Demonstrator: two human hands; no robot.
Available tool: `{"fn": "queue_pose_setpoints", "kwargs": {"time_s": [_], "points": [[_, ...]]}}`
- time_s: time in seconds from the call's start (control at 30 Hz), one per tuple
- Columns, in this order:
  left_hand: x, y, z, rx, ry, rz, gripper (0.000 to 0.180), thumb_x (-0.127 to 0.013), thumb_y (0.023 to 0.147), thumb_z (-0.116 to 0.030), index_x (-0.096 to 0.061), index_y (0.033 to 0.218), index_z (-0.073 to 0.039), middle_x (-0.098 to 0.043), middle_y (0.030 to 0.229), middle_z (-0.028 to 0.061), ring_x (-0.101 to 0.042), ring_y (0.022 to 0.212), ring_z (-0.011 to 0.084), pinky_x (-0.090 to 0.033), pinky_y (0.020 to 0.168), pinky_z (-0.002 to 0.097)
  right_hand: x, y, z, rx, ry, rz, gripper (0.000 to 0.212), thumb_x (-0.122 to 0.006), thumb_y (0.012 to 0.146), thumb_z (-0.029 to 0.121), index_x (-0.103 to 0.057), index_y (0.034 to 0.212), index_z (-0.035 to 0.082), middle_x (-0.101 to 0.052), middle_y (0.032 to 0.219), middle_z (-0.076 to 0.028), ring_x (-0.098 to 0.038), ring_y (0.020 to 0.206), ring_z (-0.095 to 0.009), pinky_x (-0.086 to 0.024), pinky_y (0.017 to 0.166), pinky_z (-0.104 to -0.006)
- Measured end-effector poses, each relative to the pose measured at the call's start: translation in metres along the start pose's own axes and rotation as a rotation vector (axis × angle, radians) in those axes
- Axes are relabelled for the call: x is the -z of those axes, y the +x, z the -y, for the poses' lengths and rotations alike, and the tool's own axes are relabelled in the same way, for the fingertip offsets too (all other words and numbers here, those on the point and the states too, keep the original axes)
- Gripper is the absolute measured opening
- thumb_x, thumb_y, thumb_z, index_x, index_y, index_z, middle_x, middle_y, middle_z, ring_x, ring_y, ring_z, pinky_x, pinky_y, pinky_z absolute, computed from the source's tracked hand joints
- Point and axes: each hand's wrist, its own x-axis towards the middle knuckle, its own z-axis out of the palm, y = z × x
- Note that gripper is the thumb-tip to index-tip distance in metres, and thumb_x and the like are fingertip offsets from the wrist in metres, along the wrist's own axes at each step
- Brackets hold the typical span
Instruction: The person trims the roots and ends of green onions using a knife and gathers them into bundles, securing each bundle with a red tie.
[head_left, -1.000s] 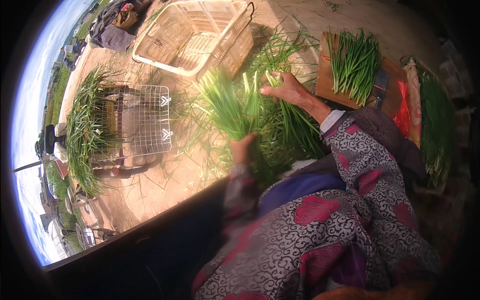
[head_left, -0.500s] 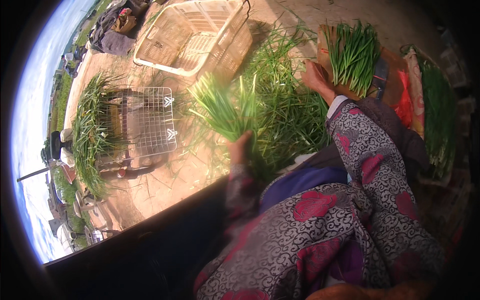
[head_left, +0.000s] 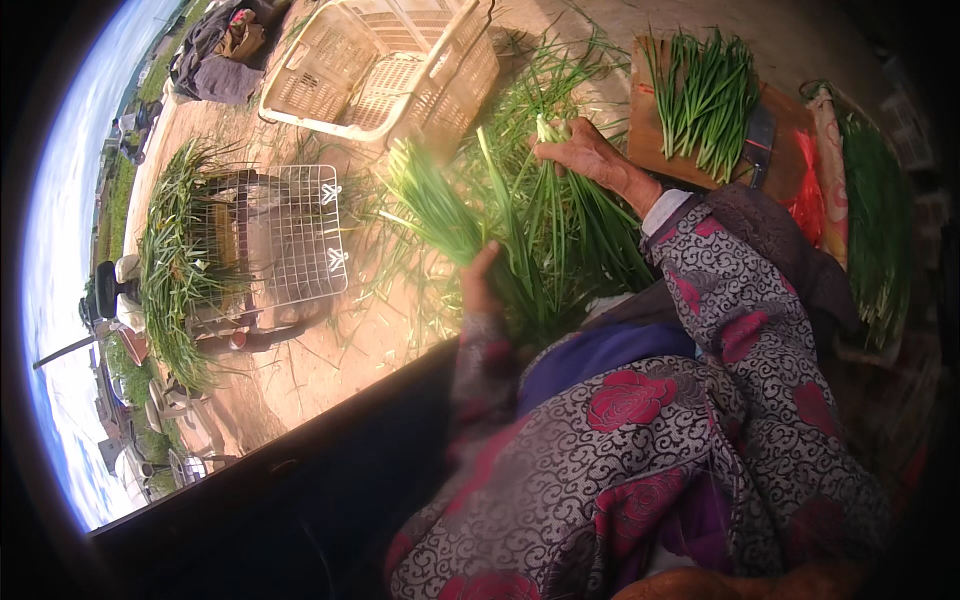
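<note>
My left hand (head_left: 483, 280) is wrapped round a bunch of garlic chives (head_left: 432, 195). Their pale cut ends point up and away, and a few stalks splay off to the right. Further right, my right hand (head_left: 592, 158) is closed on the whitish ends of another bundle of chives (head_left: 585, 215), whose green leaves trail down toward my lap. Loose leaves (head_left: 545, 85) lie scattered on the ground behind and beneath both hands. Motion blurs the left bunch's tips.
A cream plastic crate (head_left: 340, 110) stands at the back. Left is a white wire rack (head_left: 290, 235) beside heaped chives (head_left: 180, 260). On the right, neat chives (head_left: 705, 105) lie on a brown board (head_left: 648, 120), with a red plastic bag (head_left: 805, 190) and more bundled greens (head_left: 875, 220) beyond.
My right hand has moved left from beside the board and now grips a bundle by its pale ends. The left hand keeps its bunch, nearly in place. The view has shifted slightly.
</note>
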Motion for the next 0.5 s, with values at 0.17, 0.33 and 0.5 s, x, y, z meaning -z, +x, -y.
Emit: {"fn": "queue_pose_setpoints", "kwargs": {"time_s": [0.17,0.33,0.5], "points": [[0.009,-0.004,-0.012,0.026,-0.001,0.017,0.018,-0.068,0.089,-0.014,-0.067,0.100,0.000,-0.072,0.090,0.0101,-0.070,0.080,0.0205,-0.060,0.071,0.0344,0.054,0.020,-0.052,-0.027,-0.096,-0.062,0.054,-0.074,0.084,0.030,-0.056,0.117,-0.008,-0.063,0.079,-0.004,-0.059,0.064,-0.013,-0.047,0.059,-0.0303],[0.007,0.013,0.000,0.066,0.078,0.199,0.052,-0.069,0.081,-0.014,-0.055,0.129,0.001,-0.067,0.112,0.0148,-0.065,0.081,0.0200,-0.054,0.074,0.0333,0.016,0.003,-0.001,-0.110,-0.157,0.164,0.078,-0.076,0.084,0.034,-0.042,0.129,-0.019,-0.066,0.084,-0.006,-0.059,0.066,-0.013,-0.048,0.062,-0.0296],[-0.033,0.017,0.003,0.158,0.206,0.170,0.035,-0.070,0.086,-0.010,-0.062,0.119,-0.001,-0.070,0.117,0.0130,-0.070,0.087,0.0177,-0.060,0.065,0.0298,0.000,-0.010,-0.032,-0.088,-0.341,0.223,0.030,-0.072,0.077,0.026,-0.067,0.082,-0.002,-0.062,0.062,-0.006,-0.059,0.055,-0.013,-0.046,0.052,-0.0313]]}}
